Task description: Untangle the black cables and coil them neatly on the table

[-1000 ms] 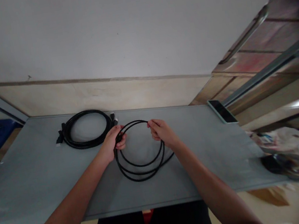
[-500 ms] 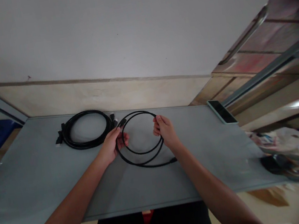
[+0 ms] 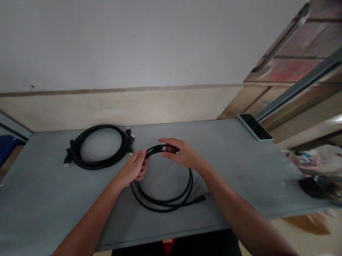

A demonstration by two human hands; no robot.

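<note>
I see my left hand [image 3: 131, 168] and right hand [image 3: 183, 153] drawn closer, fingers [image 3: 169, 144] curled shut around the black cable loop [image 3: 166, 205] above the counter [image 3: 42, 219].

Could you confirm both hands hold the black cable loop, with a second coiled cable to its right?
No: the head view shows the second coiled cable left of the black cable loop, which the left hand and right hand hold.
</note>
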